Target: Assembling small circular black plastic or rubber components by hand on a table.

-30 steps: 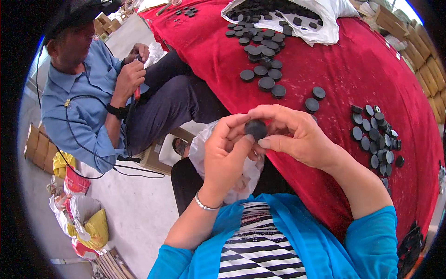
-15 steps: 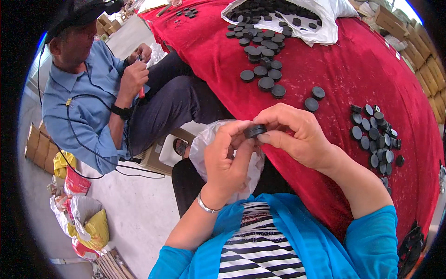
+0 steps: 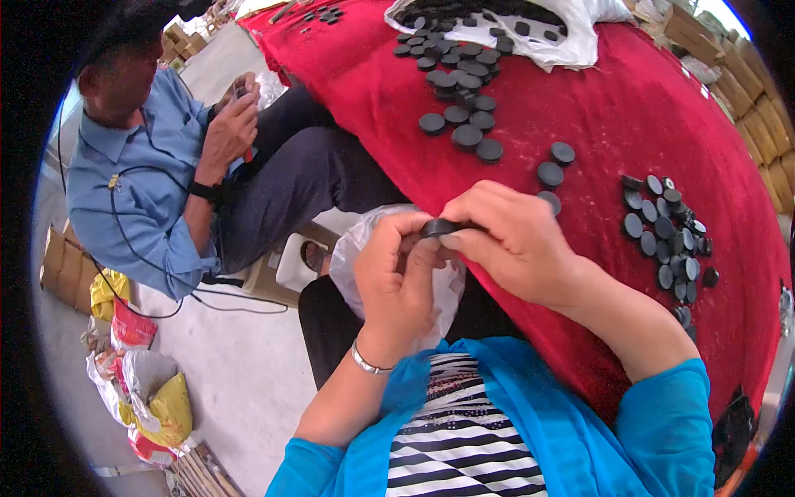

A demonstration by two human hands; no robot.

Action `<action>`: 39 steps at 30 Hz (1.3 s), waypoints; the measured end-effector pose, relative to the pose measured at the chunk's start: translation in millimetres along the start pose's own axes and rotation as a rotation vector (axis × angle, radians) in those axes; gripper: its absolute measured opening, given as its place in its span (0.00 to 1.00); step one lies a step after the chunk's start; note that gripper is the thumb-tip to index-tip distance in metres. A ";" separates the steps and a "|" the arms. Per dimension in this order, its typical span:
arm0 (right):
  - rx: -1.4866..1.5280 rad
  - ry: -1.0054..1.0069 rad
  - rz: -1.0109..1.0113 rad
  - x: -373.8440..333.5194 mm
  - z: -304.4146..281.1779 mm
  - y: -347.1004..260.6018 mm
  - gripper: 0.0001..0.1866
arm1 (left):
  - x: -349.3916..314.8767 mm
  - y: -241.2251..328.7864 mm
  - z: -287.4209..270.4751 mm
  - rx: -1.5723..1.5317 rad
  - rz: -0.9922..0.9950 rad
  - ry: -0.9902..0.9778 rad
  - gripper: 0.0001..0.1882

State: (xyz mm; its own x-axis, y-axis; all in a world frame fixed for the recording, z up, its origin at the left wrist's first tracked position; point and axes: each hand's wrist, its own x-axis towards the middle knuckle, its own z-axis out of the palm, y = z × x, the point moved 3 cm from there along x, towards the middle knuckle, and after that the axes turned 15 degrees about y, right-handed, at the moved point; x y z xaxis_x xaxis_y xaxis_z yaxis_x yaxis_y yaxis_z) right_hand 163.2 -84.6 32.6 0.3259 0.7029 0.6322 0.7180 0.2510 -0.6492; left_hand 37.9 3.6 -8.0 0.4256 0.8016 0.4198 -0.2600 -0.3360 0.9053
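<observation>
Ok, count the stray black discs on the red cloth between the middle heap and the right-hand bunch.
3, besides the held disc: top disc; second disc just below it; third disc against the right hand, partly covered. Others may hide under it.

Surface (image 3: 629, 108) draped in red cloth, bearing loose black discs: a central cluster (image 3: 457, 103) trailing out of a white plastic bag (image 3: 571, 37) lying at the far edge, two stray discs (image 3: 556, 164) sitting nearer, and a dense heap (image 3: 669, 236) lying toward the right side.
</observation>
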 end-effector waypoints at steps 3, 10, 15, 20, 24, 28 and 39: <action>0.027 -0.010 0.086 -7.3 11.6 18.1 0.09 | 3.1 -19.1 -5.8 0.041 -0.164 -0.068 0.06; -0.459 -0.071 -0.024 15.3 -40.6 35.6 0.11 | 20.0 -36.4 -60.6 0.721 0.118 -0.247 0.12; -0.830 -0.188 0.345 21.5 -86.9 63.0 0.14 | 23.7 -27.0 -24.1 0.495 -0.009 -0.201 0.13; -0.779 -0.239 0.322 15.6 -75.3 70.2 0.16 | 22.7 8.2 62.9 0.433 0.514 -0.421 0.15; -0.642 -0.202 0.331 17.4 -79.1 85.1 0.15 | 18.1 10.8 106.0 0.530 0.494 -0.555 0.17; -0.531 0.016 0.436 20.8 -98.0 97.7 0.14 | 22.8 -4.4 127.5 0.708 0.498 -0.655 0.16; 0.673 0.021 0.738 21.1 -68.1 76.5 0.21 | 45.3 -16.3 56.6 -0.340 -0.499 -0.194 0.18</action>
State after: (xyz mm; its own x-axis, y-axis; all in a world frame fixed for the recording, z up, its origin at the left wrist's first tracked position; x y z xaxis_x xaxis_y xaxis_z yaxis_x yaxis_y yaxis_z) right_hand 266.8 -95.9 25.0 0.5651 0.8247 -0.0230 -0.1643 0.0852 -0.9827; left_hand 110.4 17.4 -0.1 0.7076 0.7065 -0.0147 -0.2368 0.2567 0.9370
